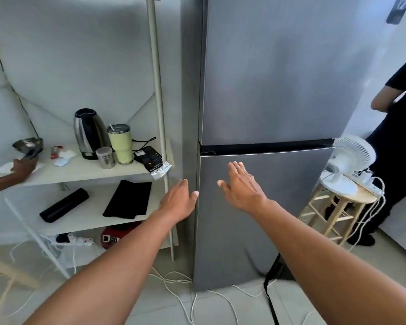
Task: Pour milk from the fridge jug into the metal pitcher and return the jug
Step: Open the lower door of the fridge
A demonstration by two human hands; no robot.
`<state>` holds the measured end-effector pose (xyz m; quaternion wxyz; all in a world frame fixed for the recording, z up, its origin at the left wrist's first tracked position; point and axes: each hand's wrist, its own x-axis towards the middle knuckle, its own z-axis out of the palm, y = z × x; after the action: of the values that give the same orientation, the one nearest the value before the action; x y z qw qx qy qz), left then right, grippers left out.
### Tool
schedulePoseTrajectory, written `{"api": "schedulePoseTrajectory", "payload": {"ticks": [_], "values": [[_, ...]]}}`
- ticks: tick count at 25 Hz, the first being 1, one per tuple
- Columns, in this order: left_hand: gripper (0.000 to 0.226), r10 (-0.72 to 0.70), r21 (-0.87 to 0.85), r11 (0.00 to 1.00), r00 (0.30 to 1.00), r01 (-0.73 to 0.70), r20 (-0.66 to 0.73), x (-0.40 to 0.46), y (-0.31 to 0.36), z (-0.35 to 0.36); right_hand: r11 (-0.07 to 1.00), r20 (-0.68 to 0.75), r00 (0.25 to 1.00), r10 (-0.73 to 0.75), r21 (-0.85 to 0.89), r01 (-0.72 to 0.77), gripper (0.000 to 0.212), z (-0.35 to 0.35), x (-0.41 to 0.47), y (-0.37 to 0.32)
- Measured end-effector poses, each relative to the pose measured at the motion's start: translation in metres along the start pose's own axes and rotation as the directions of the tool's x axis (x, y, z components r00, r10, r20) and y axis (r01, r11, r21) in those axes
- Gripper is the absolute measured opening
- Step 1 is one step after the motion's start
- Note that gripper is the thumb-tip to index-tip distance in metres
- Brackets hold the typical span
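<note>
The grey two-door fridge (267, 90) stands straight ahead with both doors closed, so the milk jug is hidden. My left hand (179, 201) is at the left edge of the lower door (256, 219), thumb touching that edge, fingers spread and holding nothing. In front of the lower door, just under the gap between the doors, my right hand (240, 186) is open with its fingers pointing up. A shiny metal pitcher (28, 144) sits at the far left over the white shelf (85, 171), held by another person's hand (24, 166).
The shelf carries a kettle (89, 133), a green tumbler (121, 143), a small steel canister (105, 157) and a black packet (150, 158). Right of the fridge, a white fan (350, 158) stands on a wooden stool (333, 214) beside a person in dark clothes (399, 148). White cables trail over the floor.
</note>
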<state>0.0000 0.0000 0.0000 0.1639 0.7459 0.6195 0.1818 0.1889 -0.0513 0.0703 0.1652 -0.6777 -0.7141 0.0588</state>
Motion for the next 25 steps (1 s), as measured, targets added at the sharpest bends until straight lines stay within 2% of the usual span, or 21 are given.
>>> {"api": "schedulePoseTrajectory", "payload": {"ticks": [6,10,14,17,22,25], "values": [[0.064,-0.103,-0.262,0.957,0.990,0.126,0.099,0.048,-0.020,0.026,0.999,-0.047,0.998,0.033,-0.007,-0.033,0.053,0.010,0.061,-0.001],[0.060,-0.127,-0.409,0.901,0.990,0.143,0.067,0.078,-0.011,0.037,0.995,-0.081,0.995,0.058,-0.078,-0.065,0.050,0.013,0.104,0.021],[0.040,-0.126,-0.411,0.902,0.991,0.130,0.037,0.106,-0.003,0.040,0.997,-0.130,0.991,0.034,-0.067,-0.042,0.050,0.030,0.122,0.037],[0.023,-0.145,-0.500,0.854,0.989,0.144,0.037,0.120,0.001,0.042,0.999,-0.201,0.979,0.038,-0.020,-0.043,0.048,0.040,0.131,0.046],[0.029,-0.120,-0.545,0.829,0.991,0.128,0.050,0.119,-0.007,0.047,0.997,-0.226,0.972,0.064,0.058,-0.053,0.052,0.043,0.140,0.048],[0.025,-0.166,-0.508,0.843,0.984,0.177,0.069,0.116,-0.016,0.046,0.995,-0.243,0.968,0.064,0.087,-0.044,0.054,0.044,0.138,0.049]]}}
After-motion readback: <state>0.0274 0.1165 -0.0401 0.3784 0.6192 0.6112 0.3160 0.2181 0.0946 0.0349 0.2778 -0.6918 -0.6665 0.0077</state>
